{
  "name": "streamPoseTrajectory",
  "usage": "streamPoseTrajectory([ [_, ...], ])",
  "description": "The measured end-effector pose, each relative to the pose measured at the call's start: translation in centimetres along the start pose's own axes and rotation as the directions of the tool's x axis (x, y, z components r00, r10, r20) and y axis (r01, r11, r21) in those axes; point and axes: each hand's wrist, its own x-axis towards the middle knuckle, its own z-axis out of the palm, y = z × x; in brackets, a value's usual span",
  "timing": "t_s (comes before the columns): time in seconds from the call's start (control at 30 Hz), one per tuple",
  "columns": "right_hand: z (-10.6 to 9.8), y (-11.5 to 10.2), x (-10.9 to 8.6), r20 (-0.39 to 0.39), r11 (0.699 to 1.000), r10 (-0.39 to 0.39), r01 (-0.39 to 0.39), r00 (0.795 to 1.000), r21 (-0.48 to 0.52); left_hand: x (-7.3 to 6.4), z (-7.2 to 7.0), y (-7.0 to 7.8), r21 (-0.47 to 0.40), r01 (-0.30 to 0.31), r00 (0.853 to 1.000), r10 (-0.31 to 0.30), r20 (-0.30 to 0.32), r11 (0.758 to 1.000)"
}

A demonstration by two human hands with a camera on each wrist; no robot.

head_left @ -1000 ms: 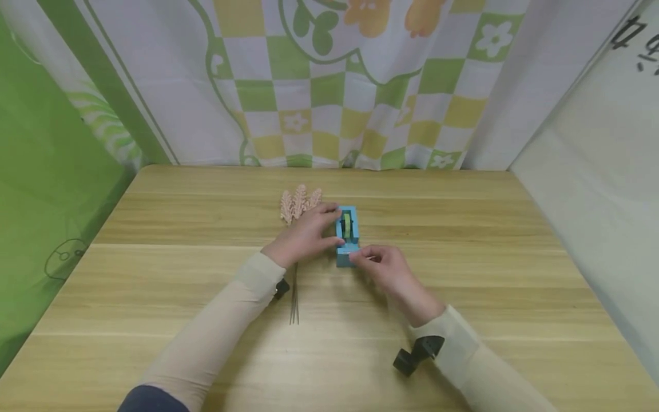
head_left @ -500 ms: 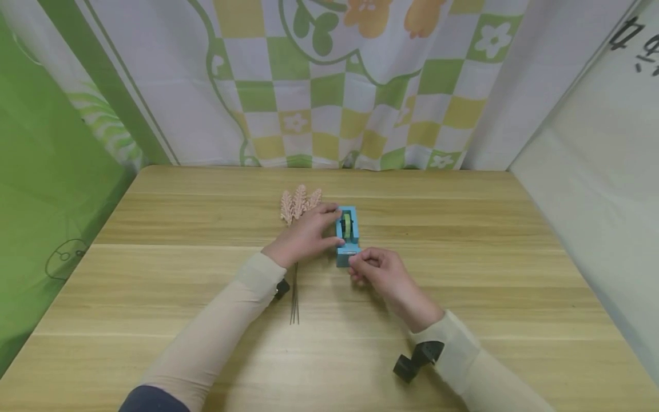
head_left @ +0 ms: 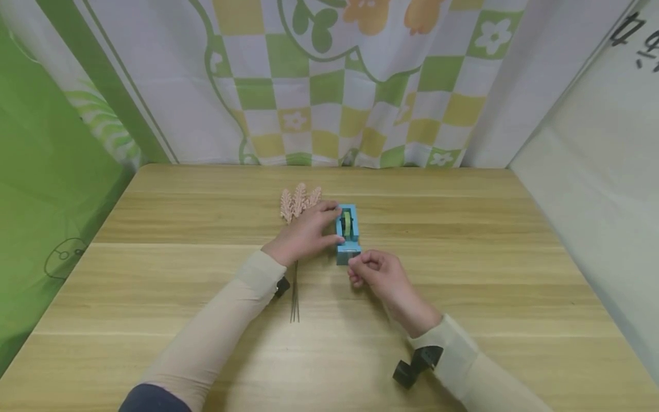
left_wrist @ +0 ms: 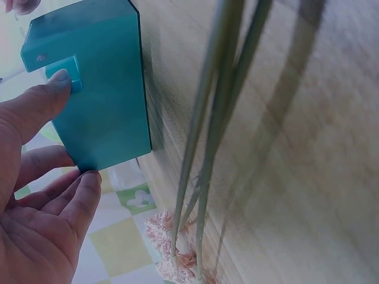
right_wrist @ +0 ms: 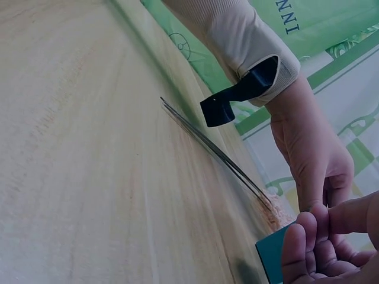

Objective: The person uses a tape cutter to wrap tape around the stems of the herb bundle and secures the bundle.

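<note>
A blue tape dispenser stands on the wooden table with a greenish tape roll inside. My left hand holds it from the left: in the left wrist view the thumb lies on a small tab on the dispenser's side, and the fingers bear on its far end. At the near, cutter end, my right hand pinches thumb against forefinger, the other fingers curled under; the clear tape between the tips is barely visible. Below the left hand lie pink artificial flower sprigs with thin wire-like stems, partly hidden by that hand.
The wooden table reaches a checked curtain at the back. A green cloth hangs at the left and a pale one at the right. Black wrist cameras sit on both sleeves, the right one low over the table.
My right hand has drawn slightly toward me from the cutter edge, its fingers curling more. The left hand and the dispenser have stayed in place.
</note>
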Motion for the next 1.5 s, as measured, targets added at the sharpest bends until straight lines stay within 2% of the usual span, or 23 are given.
streamPoseTrajectory([
  [0.37,0.4,0.2,-1.0,-0.036,0.998,0.051,-0.050,0.998,0.036,-0.1,-0.1,0.2,0.001,-0.003,1.000,0.003,0.000,1.000],
  [0.73,0.5,0.2,-2.2,-0.034,0.999,0.035,-0.034,0.999,0.024,-0.1,0.2,-0.1,-0.015,-0.006,1.000,0.006,-0.007,1.000],
  [1.0,0.3,0.4,-3.1,-0.023,1.000,0.018,-0.017,1.000,0.023,-0.1,0.0,0.1,0.010,-0.017,1.000,0.017,-0.004,1.000],
  [1.5,0.4,0.5,-4.6,-0.015,0.999,0.042,-0.041,0.999,0.030,-0.1,0.0,0.1,0.009,-0.035,0.999,0.035,-0.007,0.999],
])
